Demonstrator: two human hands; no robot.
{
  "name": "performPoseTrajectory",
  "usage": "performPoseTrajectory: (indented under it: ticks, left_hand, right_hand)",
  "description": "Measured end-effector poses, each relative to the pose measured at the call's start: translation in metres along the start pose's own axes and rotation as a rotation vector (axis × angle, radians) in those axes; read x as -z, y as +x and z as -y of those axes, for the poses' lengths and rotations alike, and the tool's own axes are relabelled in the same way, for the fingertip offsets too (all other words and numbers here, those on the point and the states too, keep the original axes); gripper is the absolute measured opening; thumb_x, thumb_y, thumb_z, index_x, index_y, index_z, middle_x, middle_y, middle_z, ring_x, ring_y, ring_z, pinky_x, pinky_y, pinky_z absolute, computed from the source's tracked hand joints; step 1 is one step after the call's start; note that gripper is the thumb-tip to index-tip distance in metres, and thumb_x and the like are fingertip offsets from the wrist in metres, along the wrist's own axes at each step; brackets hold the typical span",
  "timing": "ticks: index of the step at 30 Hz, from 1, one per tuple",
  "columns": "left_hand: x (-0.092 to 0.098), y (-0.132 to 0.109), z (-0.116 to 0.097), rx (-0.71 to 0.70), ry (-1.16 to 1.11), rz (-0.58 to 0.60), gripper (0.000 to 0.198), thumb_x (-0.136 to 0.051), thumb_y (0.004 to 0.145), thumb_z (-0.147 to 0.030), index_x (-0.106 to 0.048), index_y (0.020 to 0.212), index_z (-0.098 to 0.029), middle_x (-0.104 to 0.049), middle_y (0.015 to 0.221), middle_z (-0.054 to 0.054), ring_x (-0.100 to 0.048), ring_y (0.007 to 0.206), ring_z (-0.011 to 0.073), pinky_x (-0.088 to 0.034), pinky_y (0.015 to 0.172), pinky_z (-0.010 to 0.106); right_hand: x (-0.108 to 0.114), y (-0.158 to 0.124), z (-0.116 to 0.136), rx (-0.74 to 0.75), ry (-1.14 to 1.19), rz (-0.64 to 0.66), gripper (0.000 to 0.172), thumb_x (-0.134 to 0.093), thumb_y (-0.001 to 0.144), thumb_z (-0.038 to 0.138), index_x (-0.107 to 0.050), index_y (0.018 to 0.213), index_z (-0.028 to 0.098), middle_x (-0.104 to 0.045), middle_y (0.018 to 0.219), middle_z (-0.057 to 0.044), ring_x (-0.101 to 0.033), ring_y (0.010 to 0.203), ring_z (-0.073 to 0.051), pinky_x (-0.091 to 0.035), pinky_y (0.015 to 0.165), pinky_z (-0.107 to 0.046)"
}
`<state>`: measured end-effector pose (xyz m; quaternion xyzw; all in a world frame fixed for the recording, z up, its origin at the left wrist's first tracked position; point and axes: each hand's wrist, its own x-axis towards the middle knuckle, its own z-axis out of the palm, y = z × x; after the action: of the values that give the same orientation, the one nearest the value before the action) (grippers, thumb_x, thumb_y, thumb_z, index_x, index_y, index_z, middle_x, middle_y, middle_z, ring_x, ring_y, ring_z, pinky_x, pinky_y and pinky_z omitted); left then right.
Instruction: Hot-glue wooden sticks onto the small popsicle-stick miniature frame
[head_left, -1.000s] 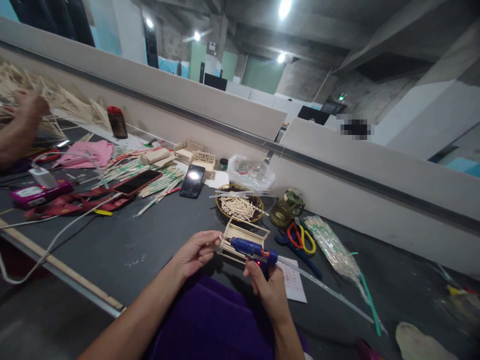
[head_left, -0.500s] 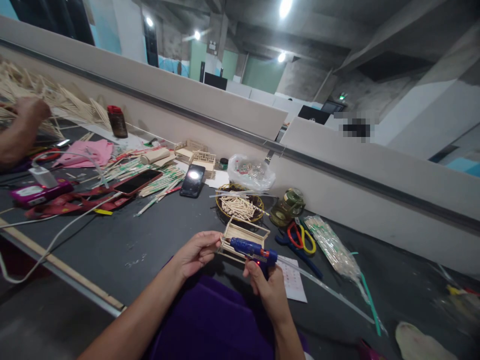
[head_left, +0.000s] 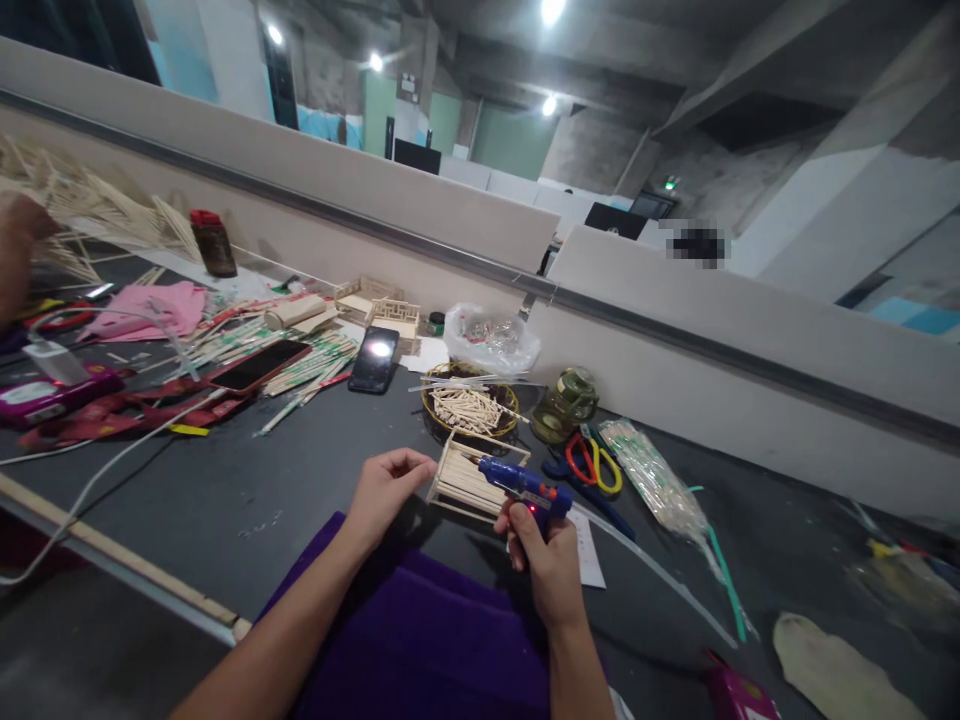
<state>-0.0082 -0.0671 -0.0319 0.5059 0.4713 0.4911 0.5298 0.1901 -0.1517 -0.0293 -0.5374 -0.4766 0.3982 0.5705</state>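
My right hand [head_left: 544, 540] is wrapped around a blue hot glue gun [head_left: 517, 480] with a small red light and a long clear glue stick [head_left: 660, 570] trailing from its back. The gun's nozzle points left over a small model made of thin wooden sticks [head_left: 469, 482], with a slatted floor and a raised frame. Thumb and forefinger of my left hand [head_left: 390, 490] are pinched together at the model's left edge. Their exact grip is partly hidden. Just behind the model stands a basket [head_left: 429, 408] of short wooden sticks [head_left: 465, 405].
Right of the basket are a green glass jar [head_left: 564, 405], scissors [head_left: 592, 465] and a bagged bundle of sticks [head_left: 652, 475]. A black phone [head_left: 375, 360], paper-wrapped sticks [head_left: 311, 365] and small finished models [head_left: 394, 318] lie left. Another person's hand [head_left: 19, 235] is at far left.
The glue gun's nozzle has drawn back to the right, away from the left fingers and the model's left corner. My left hand stays at that edge. The view has shifted slightly.
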Motion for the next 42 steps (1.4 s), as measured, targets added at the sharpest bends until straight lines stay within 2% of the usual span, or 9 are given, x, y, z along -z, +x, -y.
performPoseTrajectory:
  ticks: [2,5,8,15,24,35,39,42]
  left_hand:
    - [0.000,-0.001,0.001,-0.116,0.128,-0.014,0.020,-0.072,0.071,-0.035,-0.072,0.070,-0.015,-0.065,0.062,0.000,-0.051,0.057,0.0112,-0.037,0.055,0.022]
    - [0.002,-0.001,0.003,-0.271,0.318,-0.014,0.019,-0.067,0.076,-0.035,-0.073,0.072,-0.017,-0.065,0.064,0.000,-0.050,0.058,0.0116,-0.036,0.055,0.023]
    - [0.003,-0.002,0.006,-0.341,0.404,0.015,0.020,-0.065,0.079,-0.035,-0.073,0.073,-0.018,-0.064,0.064,0.000,-0.049,0.057,0.0117,-0.035,0.055,0.023]
    - [0.002,-0.002,0.001,-0.327,0.424,0.025,0.017,-0.067,0.078,-0.033,-0.071,0.069,-0.019,-0.062,0.061,0.000,-0.048,0.055,0.0119,-0.034,0.053,0.022]
    - [0.001,-0.002,0.002,-0.343,0.450,0.031,0.017,-0.066,0.078,-0.031,-0.070,0.067,-0.019,-0.059,0.058,-0.002,-0.044,0.052,0.0109,-0.032,0.052,0.021]
    - [0.000,-0.002,0.001,-0.336,0.426,0.038,0.015,-0.067,0.078,-0.031,-0.072,0.070,-0.019,-0.061,0.061,-0.001,-0.046,0.055,0.0117,-0.033,0.054,0.022]
    - [0.001,-0.003,0.000,-0.332,0.435,0.059,0.016,-0.067,0.078,-0.033,-0.074,0.074,-0.020,-0.062,0.064,0.000,-0.047,0.056,0.0121,-0.033,0.055,0.023]
    - [0.003,-0.002,-0.002,-0.301,0.412,0.067,0.018,-0.064,0.080,-0.033,-0.075,0.076,-0.019,-0.066,0.069,0.001,-0.052,0.061,0.0137,-0.036,0.059,0.023]
  right_hand:
    - [0.000,0.001,0.000,-0.007,-0.027,-0.007,0.037,-0.060,0.087,0.049,-0.065,0.078,0.013,-0.060,0.059,-0.002,-0.040,0.040,-0.006,-0.029,0.038,-0.020]
    - [-0.001,0.002,0.001,-0.008,-0.037,-0.019,0.038,-0.060,0.086,0.049,-0.066,0.077,0.013,-0.056,0.053,0.000,-0.040,0.039,-0.006,-0.029,0.038,-0.020]
    - [-0.001,0.003,0.003,-0.003,-0.036,-0.029,0.038,-0.061,0.086,0.049,-0.065,0.073,0.014,-0.052,0.049,0.002,-0.039,0.039,-0.007,-0.030,0.038,-0.020]
    - [-0.001,0.002,0.011,-0.002,-0.052,-0.026,0.041,-0.060,0.085,0.051,-0.064,0.067,0.015,-0.049,0.046,0.003,-0.038,0.038,-0.007,-0.029,0.039,-0.020]
    - [0.000,0.003,0.006,0.004,-0.038,-0.033,0.040,-0.060,0.085,0.051,-0.064,0.067,0.015,-0.044,0.043,0.005,-0.037,0.038,-0.008,-0.028,0.039,-0.021]
    - [0.000,0.004,0.006,-0.001,-0.042,-0.037,0.041,-0.061,0.084,0.053,-0.064,0.069,0.014,-0.053,0.050,0.001,-0.039,0.039,-0.008,-0.030,0.038,-0.021]
    - [0.000,0.003,0.005,-0.001,-0.032,-0.035,0.040,-0.061,0.085,0.051,-0.064,0.068,0.015,-0.050,0.047,0.002,-0.038,0.039,-0.007,-0.029,0.038,-0.021]
    - [0.000,0.003,0.006,-0.001,-0.033,-0.036,0.040,-0.061,0.085,0.051,-0.064,0.067,0.015,-0.053,0.049,0.002,-0.038,0.038,-0.007,-0.029,0.039,-0.021]
